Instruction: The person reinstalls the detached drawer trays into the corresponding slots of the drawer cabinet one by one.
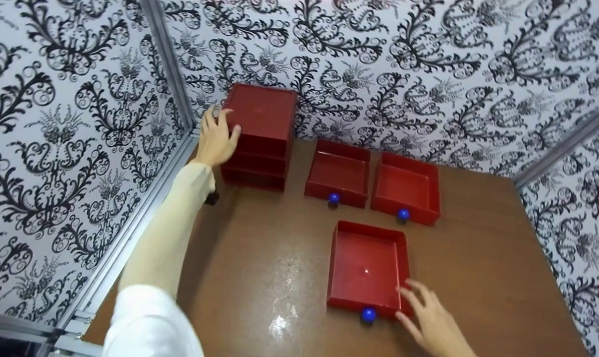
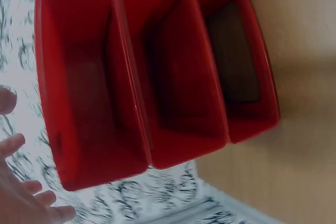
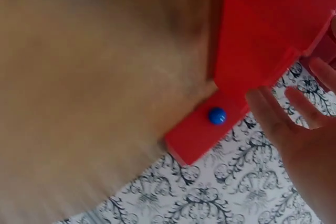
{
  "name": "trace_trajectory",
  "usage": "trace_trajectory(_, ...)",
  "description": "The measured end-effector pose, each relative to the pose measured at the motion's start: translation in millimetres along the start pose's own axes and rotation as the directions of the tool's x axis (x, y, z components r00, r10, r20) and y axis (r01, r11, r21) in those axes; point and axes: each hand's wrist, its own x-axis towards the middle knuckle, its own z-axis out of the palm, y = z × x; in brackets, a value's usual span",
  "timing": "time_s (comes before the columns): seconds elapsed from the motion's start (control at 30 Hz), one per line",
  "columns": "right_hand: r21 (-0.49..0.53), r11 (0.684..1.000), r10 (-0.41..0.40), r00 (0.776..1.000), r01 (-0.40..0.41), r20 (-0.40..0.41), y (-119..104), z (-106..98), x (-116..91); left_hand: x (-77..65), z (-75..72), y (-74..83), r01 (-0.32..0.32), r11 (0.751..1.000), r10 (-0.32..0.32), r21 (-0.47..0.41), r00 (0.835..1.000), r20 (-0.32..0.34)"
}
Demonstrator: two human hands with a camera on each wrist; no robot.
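A red cabinet (image 1: 262, 111) with three drawer slots, one above another, stands at the back left. My left hand (image 1: 217, 139) is at its upper left side, fingers spread and loosely bent, holding nothing. The left wrist view looks into the bare slots (image 2: 181, 72), with the fingertips (image 2: 63, 213) at the lower left. A red drawer (image 1: 366, 267) with a blue knob (image 1: 368, 315) lies on the table at the near right, its knob side toward me. Extended fingers of my right hand (image 1: 435, 325) are right at its front right corner.
Two more red drawers, a left one (image 1: 339, 168) and a right one (image 1: 403, 186), sit side by side near the back wall, blue knobs facing me. Patterned walls (image 1: 358, 64) and metal frame bars (image 1: 170, 64) enclose the brown table (image 1: 259, 277).
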Motion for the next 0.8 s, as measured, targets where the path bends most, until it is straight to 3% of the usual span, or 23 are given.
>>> trace_trajectory(0.1, -0.052, 0.994, -0.100, 0.992, 0.096, -0.078, 4, 10, -5, 11.8, 0.7, -3.6, 0.116, 0.989, -0.114, -0.087, 0.993, 0.025)
trace_trajectory(0.2, -0.052, 0.991, -0.133, 0.977, 0.126, -0.167, 4, 19, -12, 18.1, 4.6, -6.3, 0.164, 0.977, -0.155, -0.139, 0.985, 0.072)
trace_trajectory(0.4, -0.088, 0.991, -0.117, 0.961, 0.098, -0.251, 2, 24, -14, 25.0, 5.5, -15.2, 0.139, 0.966, -0.130, -0.217, 0.990, 0.054)
trace_trajectory(0.6, -0.017, 0.997, -0.074, 0.959, 0.073, -0.274, 0, 25, -14, 21.5, 1.8, -27.7, 0.162, 0.956, -0.148, -0.246, 0.986, 0.073)
trace_trajectory(0.7, 0.010, 0.996, -0.083, 0.944, 0.091, -0.320, 1, 28, -13, 20.2, 0.7, -30.4, 0.169, 0.954, -0.150, -0.247, 0.984, 0.096)
trace_trajectory(0.8, 0.028, 0.994, -0.084, 0.922, 0.102, -0.377, 1, 29, -10, 20.3, 1.4, -30.4, 0.124, 0.969, -0.108, -0.212, 0.990, 0.089)
